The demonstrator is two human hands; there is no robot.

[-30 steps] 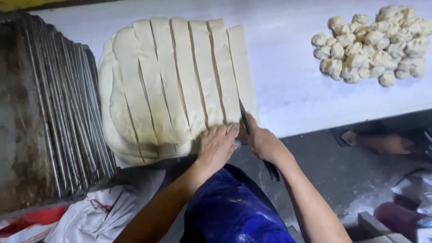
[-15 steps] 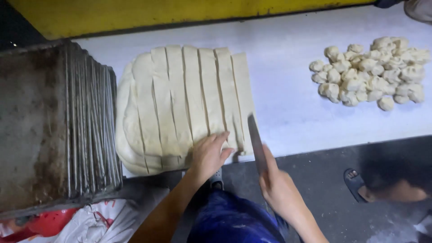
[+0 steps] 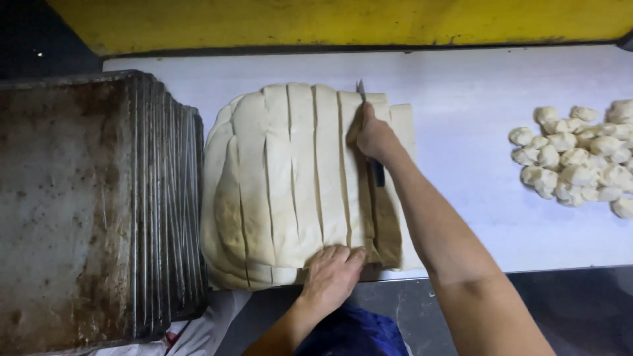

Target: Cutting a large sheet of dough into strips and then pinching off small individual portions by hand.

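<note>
Since the earlier frame, right hand (image 3: 373,134) has carried the knife (image 3: 369,142) to the dough slab (image 3: 290,178) at its 1 o'clock edge, fist closed around it. Left hand (image 3: 331,275), fingers together, presses the slab's 6 o'clock edge, mid-tabletop (image 3: 461,86).

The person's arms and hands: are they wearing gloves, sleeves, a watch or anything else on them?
Nothing shows on them. The left hand and right hand are both bare, with no gloves, and no rings or watch can be made out. Both forearms are uncovered as far as the picture shows, with no sleeve in sight. Below them is blue clothing.
</note>
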